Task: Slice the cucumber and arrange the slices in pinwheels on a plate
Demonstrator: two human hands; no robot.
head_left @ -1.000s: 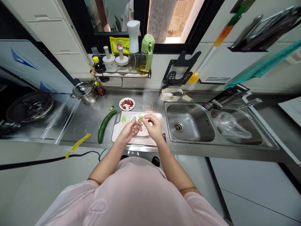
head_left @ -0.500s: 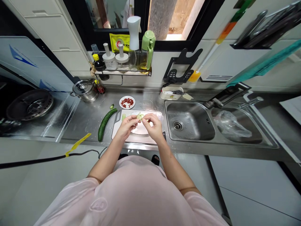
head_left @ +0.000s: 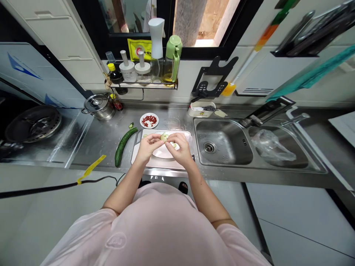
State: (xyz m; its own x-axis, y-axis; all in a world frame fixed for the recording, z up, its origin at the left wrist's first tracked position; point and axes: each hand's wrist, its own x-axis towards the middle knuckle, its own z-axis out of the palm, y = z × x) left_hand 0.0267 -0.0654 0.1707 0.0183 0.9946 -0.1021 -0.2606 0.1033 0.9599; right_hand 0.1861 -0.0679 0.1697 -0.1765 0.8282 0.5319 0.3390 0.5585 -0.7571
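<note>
Pale green cucumber slices (head_left: 164,137) are pinched between my two hands, above a white plate (head_left: 162,153). My left hand (head_left: 149,147) closes on them from the left, and my right hand (head_left: 179,148) from the right. The plate rests on a light cutting board (head_left: 177,165). More slices lie near my right fingers, and others at the board's upper left are partly hidden by my left hand. A dark green cucumber (head_left: 123,146) lies left of the board, with a cut end piece (head_left: 131,125) above it. A small white plate (head_left: 149,120) holds chopped red pieces.
To the right is a double sink (head_left: 224,144) with a plastic bag (head_left: 273,146) in its right basin. A steel pot (head_left: 99,107) and a pan (head_left: 33,123) are at the left. Bottles and jars fill a wall shelf (head_left: 144,85). A small container (head_left: 202,109) sits behind the sink.
My left hand has shifted slightly and now covers more of the slices at the board's upper left. Both hands still hold the cucumber slices.
</note>
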